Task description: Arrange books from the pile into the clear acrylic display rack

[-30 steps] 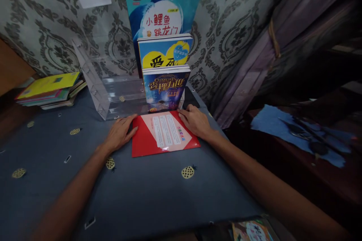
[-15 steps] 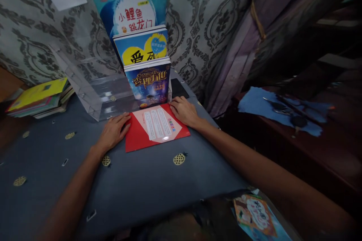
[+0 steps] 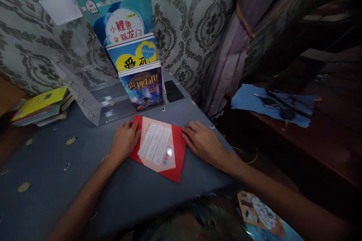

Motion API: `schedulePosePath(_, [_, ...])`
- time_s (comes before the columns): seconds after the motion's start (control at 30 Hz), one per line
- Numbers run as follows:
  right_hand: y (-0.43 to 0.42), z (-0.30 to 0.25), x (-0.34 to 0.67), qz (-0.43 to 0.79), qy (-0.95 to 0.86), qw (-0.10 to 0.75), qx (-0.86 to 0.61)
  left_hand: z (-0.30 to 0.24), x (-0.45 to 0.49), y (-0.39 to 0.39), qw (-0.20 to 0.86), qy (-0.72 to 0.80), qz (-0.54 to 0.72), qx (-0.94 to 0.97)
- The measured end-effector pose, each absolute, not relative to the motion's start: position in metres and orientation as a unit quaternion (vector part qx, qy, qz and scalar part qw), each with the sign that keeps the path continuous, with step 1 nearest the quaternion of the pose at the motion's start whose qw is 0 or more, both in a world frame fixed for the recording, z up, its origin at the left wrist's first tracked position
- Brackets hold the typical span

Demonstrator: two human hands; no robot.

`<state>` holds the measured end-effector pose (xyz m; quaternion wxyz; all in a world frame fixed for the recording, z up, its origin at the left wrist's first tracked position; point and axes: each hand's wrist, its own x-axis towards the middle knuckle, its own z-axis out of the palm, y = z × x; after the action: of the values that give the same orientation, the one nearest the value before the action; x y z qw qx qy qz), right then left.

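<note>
A red book (image 3: 157, 145) with a pale pink text panel lies turned at an angle on the dark blue tablecloth (image 3: 118, 196). At its left edge, my left hand (image 3: 124, 141) has its fingers closed on the cover's side. My right hand (image 3: 205, 141) pinches the upper right corner, thumb close to the fingers. Just beyond the book stands a clear acrylic rack (image 3: 92, 111). Its right part holds a dark blue book (image 3: 143, 88), a yellow and blue book (image 3: 132, 54) and a teal book (image 3: 121, 11) in rising tiers.
A stack of books (image 3: 42, 105) with a yellow one on top lies at the left. Behind the rack's right end is a flat black object (image 3: 173, 91). At the right, a blue cloth (image 3: 271, 103) bears small tools. An orange and blue book (image 3: 264, 214) shows below my right arm.
The red book has turned clockwise and come nearer to me, away from the rack. Both hands have moved with it, still at its edges. The view has tilted slightly upward.
</note>
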<state>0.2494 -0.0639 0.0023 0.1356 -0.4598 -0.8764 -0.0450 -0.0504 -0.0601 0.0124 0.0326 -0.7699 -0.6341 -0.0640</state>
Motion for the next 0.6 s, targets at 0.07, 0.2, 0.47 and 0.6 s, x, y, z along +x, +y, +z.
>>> schedulePosePath(0.07, [-0.087,-0.002,0.26,-0.033,-0.872,0.161,-0.461,0.004,-0.035,-0.059,0.062,-0.615,-0.07,-0.783])
schedulePosePath(0.2, [-0.124,-0.009,0.273,-0.021,-0.868,0.195,-0.456,-0.009,-0.012,-0.043,0.094,-0.56,-0.095,-0.817])
schedulePosePath(0.47, [-0.133,-0.018,0.269,-0.061,-0.874,0.213,-0.433,0.006,0.004,-0.001,0.078,-0.49,-0.061,-0.866])
schedulePosePath(0.6, [-0.126,-0.017,0.264,-0.057,-0.877,0.211,-0.427,0.01,0.003,0.01,0.087,-0.465,-0.056,-0.879])
